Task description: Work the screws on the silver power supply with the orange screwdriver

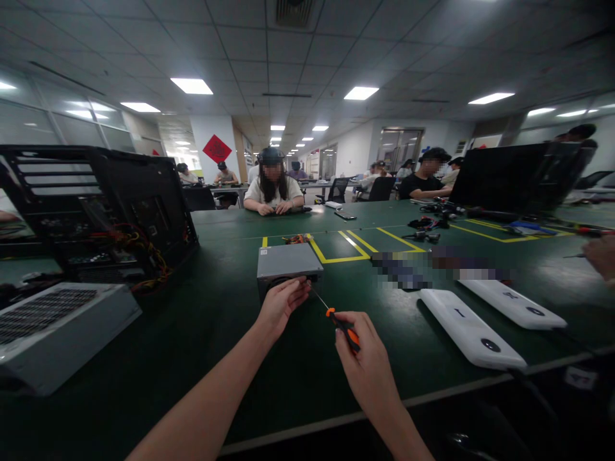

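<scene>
On my feed, the right hand [364, 351] is closed around the handle of an orange-and-black screwdriver [342, 324], its shaft slanting up and away to the left. The grey metal box [288, 259] lies just beyond that grip, on the green table [218, 288] ahead and a little left. The shaft's end is at the box's near side, by its right corner, though I cannot tell whether it touches a screw. My left hand [281, 306] has its fingertips together at that same spot, right by the shaft's end; I cannot tell whether they pinch anything small.

Counting across the table, I get one screwdriver in hand and two grey metal boxes, the second box [91, 333] well to the left with a grille on top. I see one opened computer case [96, 211] behind that, two white handheld-shaped devices [468, 326] to the right, and one person [272, 186] seated directly opposite, both forearms on the table
</scene>
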### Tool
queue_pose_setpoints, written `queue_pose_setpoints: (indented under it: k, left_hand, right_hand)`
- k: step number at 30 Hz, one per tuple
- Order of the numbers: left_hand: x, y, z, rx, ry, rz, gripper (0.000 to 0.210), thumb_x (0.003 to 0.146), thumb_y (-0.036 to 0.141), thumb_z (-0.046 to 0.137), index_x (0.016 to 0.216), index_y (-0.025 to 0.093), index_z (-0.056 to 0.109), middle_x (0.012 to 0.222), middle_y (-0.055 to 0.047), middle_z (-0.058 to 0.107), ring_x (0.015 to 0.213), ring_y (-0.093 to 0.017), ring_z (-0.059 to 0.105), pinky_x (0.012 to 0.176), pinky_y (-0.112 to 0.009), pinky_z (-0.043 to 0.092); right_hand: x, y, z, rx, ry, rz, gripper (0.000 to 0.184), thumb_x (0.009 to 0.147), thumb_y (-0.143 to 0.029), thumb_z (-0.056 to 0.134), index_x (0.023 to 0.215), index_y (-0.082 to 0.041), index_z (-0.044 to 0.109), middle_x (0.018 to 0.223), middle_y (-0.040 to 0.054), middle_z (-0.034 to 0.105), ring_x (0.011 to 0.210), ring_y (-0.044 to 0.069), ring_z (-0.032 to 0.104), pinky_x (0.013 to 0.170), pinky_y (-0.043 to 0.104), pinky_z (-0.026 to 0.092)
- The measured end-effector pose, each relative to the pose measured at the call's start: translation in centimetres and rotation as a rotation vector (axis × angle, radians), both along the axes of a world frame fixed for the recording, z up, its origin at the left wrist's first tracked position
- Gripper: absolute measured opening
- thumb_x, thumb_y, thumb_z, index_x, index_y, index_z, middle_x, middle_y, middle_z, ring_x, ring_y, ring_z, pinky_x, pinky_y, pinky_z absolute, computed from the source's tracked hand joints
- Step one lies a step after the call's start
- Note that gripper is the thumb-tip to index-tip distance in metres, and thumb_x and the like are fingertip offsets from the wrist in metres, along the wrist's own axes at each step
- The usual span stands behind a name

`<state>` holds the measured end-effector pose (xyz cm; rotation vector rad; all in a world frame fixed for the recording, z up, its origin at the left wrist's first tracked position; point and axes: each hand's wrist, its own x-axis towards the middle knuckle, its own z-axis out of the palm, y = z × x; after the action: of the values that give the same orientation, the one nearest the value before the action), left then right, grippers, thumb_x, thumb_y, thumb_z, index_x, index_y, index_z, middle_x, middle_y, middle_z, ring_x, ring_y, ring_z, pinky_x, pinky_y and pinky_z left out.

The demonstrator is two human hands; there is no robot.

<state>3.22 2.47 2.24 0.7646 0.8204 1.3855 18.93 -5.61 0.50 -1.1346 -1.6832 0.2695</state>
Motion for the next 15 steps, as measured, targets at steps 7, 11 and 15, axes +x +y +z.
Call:
queue_pose_setpoints:
  k: [7, 11, 15]
  left_hand:
    - [0.04, 0.2, -0.15, -0.01, 0.017, -0.003, 0.015, 0.079, 0.009, 0.053, 0.088, 0.008, 0.065, 0.092, -0.014, 0.068, 0.079, -0.015, 0.065, 0.077, -0.026, 0.051]
    - [0.08, 0.26, -0.13, -0.013, 0.015, -0.003, 0.016, 0.079, 0.008, 0.052, 0.088, 0.007, 0.065, 0.092, -0.014, 0.068, 0.078, -0.014, 0.065, 0.076, -0.026, 0.051]
    - [0.11, 0.19, -0.15, -0.003, 0.005, -0.011, 0.014, 0.078, 0.009, 0.053, 0.086, 0.008, 0.065, 0.092, -0.014, 0.068, 0.08, -0.016, 0.065, 0.077, -0.027, 0.051]
  right_hand:
    - [-0.03, 0.09, -0.11, -0.027, -0.033, 0.009, 0.018, 0.083, -0.018, 0.038, 0.096, -0.018, 0.05, 0.093, 0.0062, 0.052, 0.085, 0.017, 0.055, 0.074, 0.033, 0.047]
    - [-0.05, 0.22, -0.26, -0.035, -0.046, 0.013, 0.019, 0.084, -0.018, 0.038, 0.098, -0.018, 0.05, 0.096, 0.0069, 0.051, 0.086, 0.018, 0.056, 0.075, 0.035, 0.049]
    - [-0.11, 0.35, -0.41, -0.046, -0.04, 0.035, 0.02, 0.085, -0.018, 0.037, 0.101, -0.019, 0.05, 0.098, 0.0074, 0.052, 0.086, 0.018, 0.057, 0.074, 0.035, 0.05]
